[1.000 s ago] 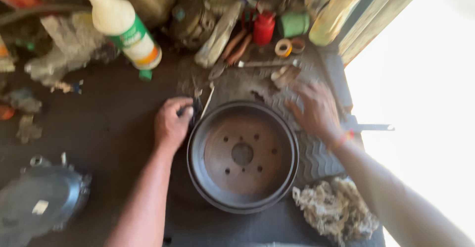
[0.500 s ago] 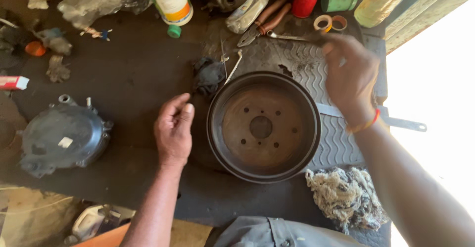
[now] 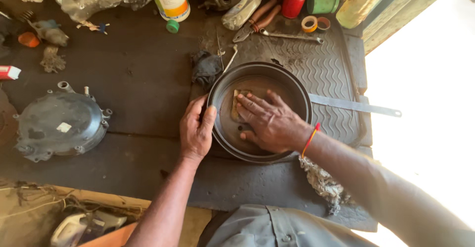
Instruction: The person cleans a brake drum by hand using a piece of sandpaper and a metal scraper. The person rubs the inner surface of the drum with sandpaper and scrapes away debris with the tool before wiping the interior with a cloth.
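Observation:
A rusty round brake drum [image 3: 292, 86] lies open side up on a grey ribbed rubber mat [image 3: 326, 66]. My left hand [image 3: 196, 130] grips the drum's left rim. Inside the drum, my right hand [image 3: 267, 121] lies flat, pressing a small tan piece of abrasive paper [image 3: 235, 103] against the rusty floor. Most of the paper is hidden under my fingers.
A dark rag [image 3: 205, 69] lies just left of the drum, a wad of cotton waste [image 3: 321, 182] under my right forearm. A flat metal bar [image 3: 354, 105] sticks out right. A grey engine cover [image 3: 59, 125] sits at left. Bottles, a wrench [image 3: 292, 35] and tape rolls crowd the back.
My right hand came down from the back of the mat into the drum with the abrasive paper. My left hand moved right and took hold of the drum's rim.

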